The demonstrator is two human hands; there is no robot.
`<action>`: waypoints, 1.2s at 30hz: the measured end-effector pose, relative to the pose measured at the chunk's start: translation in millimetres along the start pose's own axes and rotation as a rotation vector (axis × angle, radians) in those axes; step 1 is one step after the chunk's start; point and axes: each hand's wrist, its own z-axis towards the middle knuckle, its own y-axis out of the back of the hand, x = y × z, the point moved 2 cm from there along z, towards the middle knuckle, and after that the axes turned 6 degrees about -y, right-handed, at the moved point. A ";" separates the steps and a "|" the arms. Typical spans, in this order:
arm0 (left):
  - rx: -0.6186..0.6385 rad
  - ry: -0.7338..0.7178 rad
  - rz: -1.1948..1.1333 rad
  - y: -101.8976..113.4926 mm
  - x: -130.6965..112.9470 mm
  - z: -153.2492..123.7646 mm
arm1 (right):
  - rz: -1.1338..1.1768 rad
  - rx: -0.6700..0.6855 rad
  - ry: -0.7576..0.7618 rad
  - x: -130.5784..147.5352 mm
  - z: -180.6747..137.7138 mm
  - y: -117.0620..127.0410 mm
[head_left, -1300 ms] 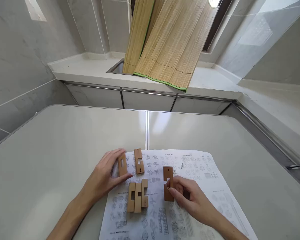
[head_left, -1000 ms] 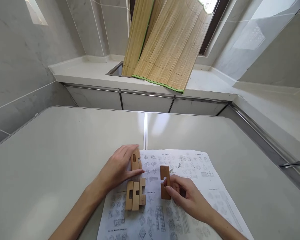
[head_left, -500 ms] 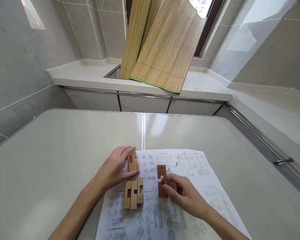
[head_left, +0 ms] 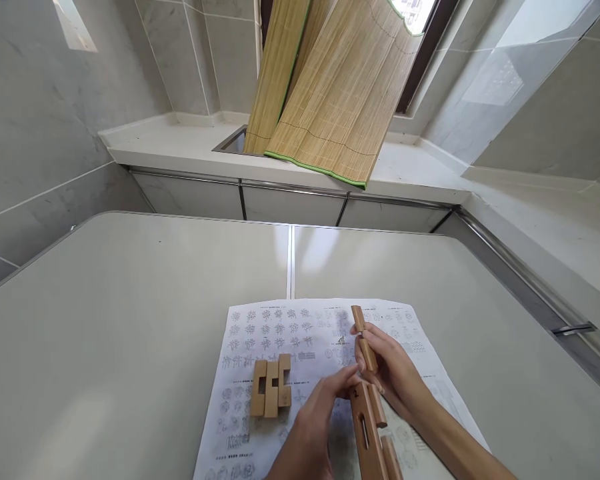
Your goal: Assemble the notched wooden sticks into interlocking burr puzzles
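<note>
My left hand (head_left: 320, 420) is closed around a wooden puzzle piece (head_left: 367, 440) with a long slot and a mark like a 2 at its top end. It is held low, close to the camera. Just above it, my right hand (head_left: 387, 360) pinches a narrower notched wooden puzzle piece (head_left: 369, 355), tilted with its upper end leaning left. The two held pieces come close together; whether they touch I cannot tell. To the left, several notched wooden pieces (head_left: 271, 387) lie side by side on the printed sheet (head_left: 240, 427).
The sheet carries many small printed diagrams and lies on a pale table (head_left: 130, 320) with a centre seam. Beyond the table is a white ledge (head_left: 180, 143) with a bamboo mat (head_left: 330, 100) hanging over it. Tiled walls stand on both sides.
My left hand has lifted the slotted piece from the sheet's upper left and brought it right and nearer. My right hand has moved up and right, turning its piece. The grouped pieces stay put.
</note>
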 end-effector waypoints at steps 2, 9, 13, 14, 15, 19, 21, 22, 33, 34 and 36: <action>-0.013 0.058 0.048 -4.3 9.3 -4.2 | 0.011 0.006 0.003 2.6 -0.4 -1.1; -0.014 0.189 0.249 35.9 -6.0 5.3 | 0.056 0.072 0.034 1.1 0.8 -0.3; -0.043 0.194 0.300 59.6 -11.0 15.4 | 0.064 0.093 0.014 0.3 3.1 3.3; -0.052 0.199 0.310 63.5 -10.9 16.9 | 0.048 0.091 0.009 0.0 3.2 4.6; -0.063 0.201 0.317 66.5 -10.6 17.9 | 0.022 0.089 0.006 -0.4 2.9 5.8; -0.088 0.157 0.341 70.4 -9.5 17.2 | -0.095 0.158 -0.003 -4.4 -3.0 5.0; -0.078 0.108 0.359 69.1 -9.5 15.4 | -0.090 0.236 -0.017 -6.5 -7.8 0.2; -0.070 0.080 0.368 68.2 -9.8 14.4 | -0.064 0.276 -0.031 -7.2 -10.3 -2.9; -0.034 -0.083 0.409 62.1 -12.5 10.5 | -0.166 0.432 -0.245 -16.8 -24.7 -9.3; -0.032 -0.095 0.406 61.8 -12.9 10.8 | -0.212 0.448 -0.250 -19.4 -25.6 -7.9; -0.026 -0.104 0.404 61.4 -13.6 11.3 | -0.274 0.477 -0.276 -23.1 -26.9 -7.5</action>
